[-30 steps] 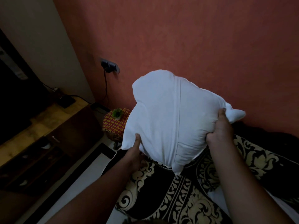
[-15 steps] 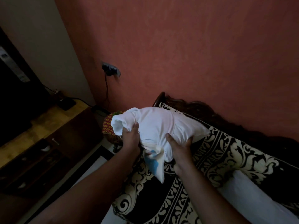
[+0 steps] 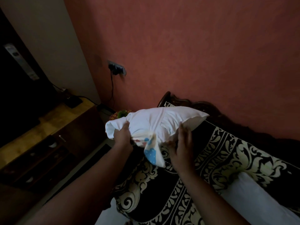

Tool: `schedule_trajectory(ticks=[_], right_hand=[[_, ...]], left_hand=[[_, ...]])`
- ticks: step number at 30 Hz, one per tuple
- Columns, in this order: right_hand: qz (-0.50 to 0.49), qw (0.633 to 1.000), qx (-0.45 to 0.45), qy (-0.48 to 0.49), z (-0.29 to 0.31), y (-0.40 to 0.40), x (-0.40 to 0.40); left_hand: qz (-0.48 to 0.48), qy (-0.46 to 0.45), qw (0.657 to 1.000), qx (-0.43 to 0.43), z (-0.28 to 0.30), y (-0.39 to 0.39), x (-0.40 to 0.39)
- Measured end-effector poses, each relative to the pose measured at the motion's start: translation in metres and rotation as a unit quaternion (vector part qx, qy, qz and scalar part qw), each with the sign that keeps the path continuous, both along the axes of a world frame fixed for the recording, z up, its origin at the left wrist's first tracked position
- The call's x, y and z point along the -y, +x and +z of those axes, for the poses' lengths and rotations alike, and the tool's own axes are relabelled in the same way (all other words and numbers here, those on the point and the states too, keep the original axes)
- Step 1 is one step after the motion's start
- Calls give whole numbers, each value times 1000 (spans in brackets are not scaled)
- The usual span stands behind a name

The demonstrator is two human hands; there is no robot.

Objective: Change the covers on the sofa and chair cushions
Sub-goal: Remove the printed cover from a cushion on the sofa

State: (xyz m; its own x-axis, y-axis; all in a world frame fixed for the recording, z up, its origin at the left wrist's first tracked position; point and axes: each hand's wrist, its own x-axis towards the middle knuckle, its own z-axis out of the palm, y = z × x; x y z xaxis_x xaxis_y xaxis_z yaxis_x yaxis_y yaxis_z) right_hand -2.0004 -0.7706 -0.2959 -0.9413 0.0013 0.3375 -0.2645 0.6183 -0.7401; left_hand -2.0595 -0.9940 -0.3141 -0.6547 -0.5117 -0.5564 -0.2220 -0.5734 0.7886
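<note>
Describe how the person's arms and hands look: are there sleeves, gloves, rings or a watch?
Both forearms are bare, with no sleeves in view. The left hand and the right hand are bare, without gloves. No ring, watch or bracelet is visible, though the dim light hides fine detail.

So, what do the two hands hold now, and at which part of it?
Both hold the white cushion above the sofa. The left hand grips its bunched left end; the right hand presses its lower right edge, fingers open.

Dim room, underexposed overall. White cushion (image 3: 155, 122) is the brightest area; both forearms near-silhouette. Left cabinet (image 3: 48, 143) and TV (image 3: 19, 88) sink into shadow. Wide-angle bending at edges. Slight softness; no glare.
</note>
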Motion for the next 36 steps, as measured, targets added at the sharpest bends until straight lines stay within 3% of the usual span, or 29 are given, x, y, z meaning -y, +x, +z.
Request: schedule_trajectory(ticks=[2,5,8,10,13,16,20,25,30,36], right_hand=[[43,988,-95,115,-7,-7,-13],[49,962,-195,183,-9,-25,-24],[72,952,-243,169,-3,-35,-17],[62,972,-201,104,3,-38,-11],[23,990,-135,10,10,-39,-9],[0,994,-110,-26,20,-40,-12],[-1,995,-85,-60,29,-43,-14],[15,992,-108,-57,45,-41,-16],[-14,991,-117,-62,46,-45,-34],[-46,989,-114,-78,49,-46,-54]], left_hand=[[-22,29,999,11,-5,-2,12],[-62,16,998,27,0,-2,16],[-95,-26,993,58,10,-2,15],[-116,-101,986,66,13,-1,17],[-181,-340,921,61,17,5,25],[-223,-570,790,43,14,12,26],[-321,-641,693,-71,0,20,27],[-256,-714,640,-125,3,27,35],[-245,-773,579,-83,2,19,44],[-285,-760,583,40,-27,23,71]])
